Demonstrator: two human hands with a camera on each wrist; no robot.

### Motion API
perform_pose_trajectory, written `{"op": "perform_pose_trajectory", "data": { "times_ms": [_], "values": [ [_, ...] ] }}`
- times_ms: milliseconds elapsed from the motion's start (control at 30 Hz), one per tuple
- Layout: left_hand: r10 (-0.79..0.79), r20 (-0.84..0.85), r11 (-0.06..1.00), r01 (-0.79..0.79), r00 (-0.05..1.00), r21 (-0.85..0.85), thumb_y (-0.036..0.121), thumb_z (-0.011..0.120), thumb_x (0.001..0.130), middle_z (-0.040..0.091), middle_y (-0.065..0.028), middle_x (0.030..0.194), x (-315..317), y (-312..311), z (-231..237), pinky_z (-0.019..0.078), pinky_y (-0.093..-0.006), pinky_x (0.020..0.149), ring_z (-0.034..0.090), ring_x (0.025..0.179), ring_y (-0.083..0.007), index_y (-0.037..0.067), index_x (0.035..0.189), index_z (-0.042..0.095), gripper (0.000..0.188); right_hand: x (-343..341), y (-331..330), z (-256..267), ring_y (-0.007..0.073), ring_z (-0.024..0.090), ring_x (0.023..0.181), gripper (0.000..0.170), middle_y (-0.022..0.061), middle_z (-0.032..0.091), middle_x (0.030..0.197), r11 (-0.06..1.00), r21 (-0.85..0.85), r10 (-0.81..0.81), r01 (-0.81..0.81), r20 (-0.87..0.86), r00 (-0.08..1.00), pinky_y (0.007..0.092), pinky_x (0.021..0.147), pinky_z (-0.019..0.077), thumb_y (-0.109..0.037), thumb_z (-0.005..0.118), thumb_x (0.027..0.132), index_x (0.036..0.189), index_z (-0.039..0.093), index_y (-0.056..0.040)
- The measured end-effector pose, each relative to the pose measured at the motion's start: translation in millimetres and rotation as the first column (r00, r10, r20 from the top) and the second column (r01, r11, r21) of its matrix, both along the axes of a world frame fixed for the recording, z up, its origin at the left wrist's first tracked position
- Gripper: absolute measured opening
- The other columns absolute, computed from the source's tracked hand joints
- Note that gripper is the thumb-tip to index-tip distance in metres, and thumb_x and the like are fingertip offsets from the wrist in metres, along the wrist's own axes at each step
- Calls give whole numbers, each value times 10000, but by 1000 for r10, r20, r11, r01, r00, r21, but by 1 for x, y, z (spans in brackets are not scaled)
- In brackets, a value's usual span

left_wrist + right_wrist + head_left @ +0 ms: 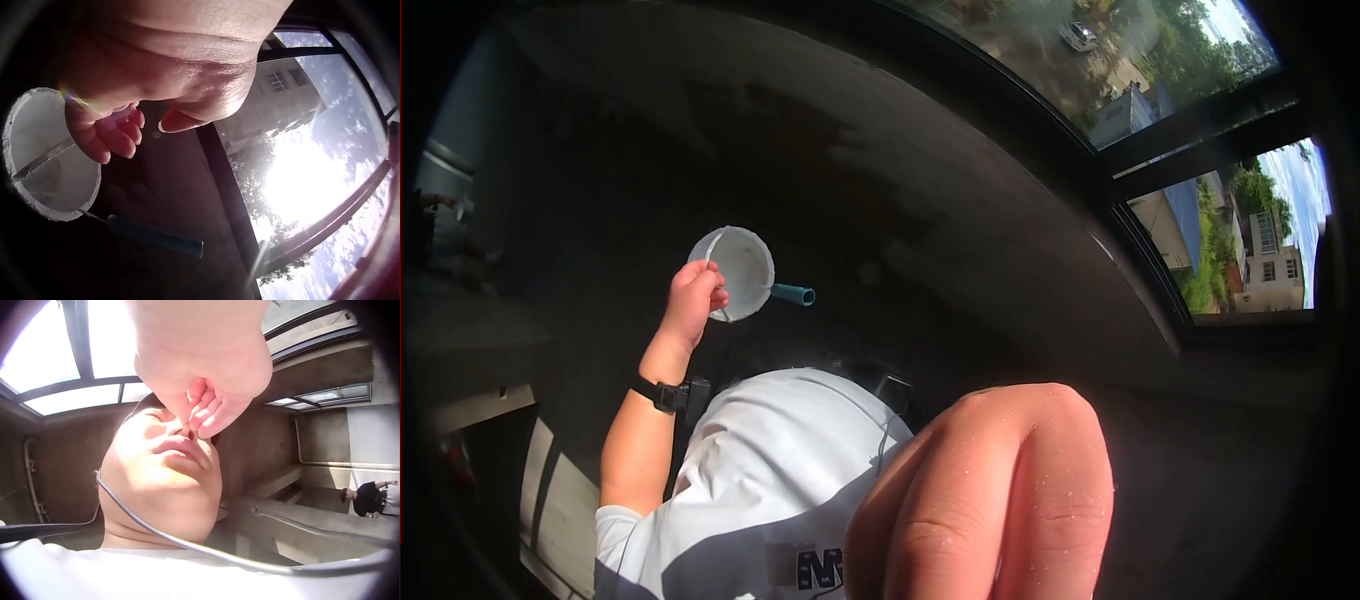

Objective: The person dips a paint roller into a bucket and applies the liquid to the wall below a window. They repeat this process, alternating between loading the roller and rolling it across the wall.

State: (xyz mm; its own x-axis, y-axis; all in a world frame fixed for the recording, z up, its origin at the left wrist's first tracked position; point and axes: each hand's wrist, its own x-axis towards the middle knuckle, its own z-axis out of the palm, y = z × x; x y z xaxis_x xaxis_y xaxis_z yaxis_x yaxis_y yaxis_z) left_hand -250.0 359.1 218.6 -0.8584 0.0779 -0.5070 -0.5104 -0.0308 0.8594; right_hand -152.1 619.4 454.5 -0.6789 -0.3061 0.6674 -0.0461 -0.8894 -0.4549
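Note:
My left hand (698, 293) grips the thin handle of a small white bucket (748, 275), which hangs out in front of the body. Whitish smears coat the bucket's rim and inside. A tool with a teal handle (793, 294) leans out over the rim; in the left wrist view a thin metal shank joins that handle to the bucket, and its far end is hidden inside. Close to the head camera, my right hand (990, 490) is raised, specked with white. In the right wrist view its curled fingers (209, 415) touch the face near the nose, holding nothing visible.
A dark-framed window (1140, 190) stands at the upper right with bright sun outside. A grey wall (960, 180) runs beneath it. Another person (372, 499) stands far off in the right wrist view. A cable (162, 534) crosses below the face.

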Motion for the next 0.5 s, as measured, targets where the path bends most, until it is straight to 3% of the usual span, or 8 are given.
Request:
{"op": "perform_pose_trajectory", "data": {
  "times_ms": [100, 233, 267, 300, 333, 400, 433, 500],
  "values": [
    [26, 10, 1000, -26, 1000, -3, 150, 529, 851, 560, -13, 815, 3, 1, 0, 505, -249, 642, 553, 671, -85, 49, 984, 550, 168, -7, 0, 0, 214, 616, 745, 84, 165, 628, 926, 999, -9, 32, -32, 6, 999, 296, 679, 499, 14, 672, 830, 914, 669, 25],
    [52, 6, 999, -52, 999, -12, 137, 538, 840, 558, -13, 806, 3, 0, -2, 506, -251, 635, 552, 669, -87, 41, 973, 553, 164, -24, 23, -35, 109, 561, 676, 182, 73, 589, 808, 824, 461, -409, 328, 84, 909, 236, 590, 431, 61, 740, 762, 843, 588, 5],
    [56, 5, 998, -56, 998, -12, 138, 537, 842, 558, -14, 806, 4, 0, -1, 506, -251, 634, 553, 670, -88, 39, 974, 552, 166, -33, 26, -52, 64, 549, 679, 191, 46, 570, 786, 688, 569, -555, 450, 14, 832, 190, 572, 412, 82, 715, 782, 835, 558, -12],
    [58, 1, 998, -58, 998, -15, 139, 533, 844, 560, -21, 807, 4, 1, 1, 505, -252, 632, 555, 669, -92, 32, 978, 552, 172, -39, 24, -61, 116, 539, 600, 180, 46, 533, 721, 631, 626, -646, 458, 96, 757, 246, 512, 446, 78, 659, 831, 825, 518, -35],
    [67, -5, 998, -67, 998, -19, 139, 533, 844, 560, -21, 807, 3, -1, -1, 505, -252, 632, 555, 669, -92, 32, 978, 552, 172, -48, 39, -89, 90, 606, 825, 169, 63, 606, 898, 680, 611, -592, 405, 131, 796, 205, 685, 492, 75, 658, 836, 972, 581, 10],
    [56, 27, 998, -55, 998, -20, 134, 524, 857, 560, -26, 829, 3, -1, -6, 516, -280, 654, 562, 690, -107, 52, 998, 548, 165, -61, 23, -90, 160, 593, 1048, 336, 79, 607, 1088, 745, 526, -631, 410, 357, 688, 272, 854, 506, 35, 647, 860, 1187, 573, 7],
    [63, 20, 998, -63, 998, -22, 134, 524, 857, 560, -26, 829, 3, -1, -8, 516, -280, 654, 562, 690, -107, 52, 998, 548, 165, -63, 25, -96, 160, 593, 1048, 336, 79, 607, 1088, 749, 522, -626, 408, 354, 695, 272, 854, 506, 35, 647, 860, 1187, 573, 7],
    [58, 25, 998, -57, 998, -14, 125, 538, 846, 560, -35, 828, 4, 0, -7, 516, -283, 652, 563, 695, -112, 38, 1000, 547, 177, -66, 34, -122, 199, 526, 1191, 485, 58, 573, 1216, 640, 695, -667, 328, 291, 686, 313, 966, 467, -4, 650, 865, 1329, 516, -45]
  ]
}}
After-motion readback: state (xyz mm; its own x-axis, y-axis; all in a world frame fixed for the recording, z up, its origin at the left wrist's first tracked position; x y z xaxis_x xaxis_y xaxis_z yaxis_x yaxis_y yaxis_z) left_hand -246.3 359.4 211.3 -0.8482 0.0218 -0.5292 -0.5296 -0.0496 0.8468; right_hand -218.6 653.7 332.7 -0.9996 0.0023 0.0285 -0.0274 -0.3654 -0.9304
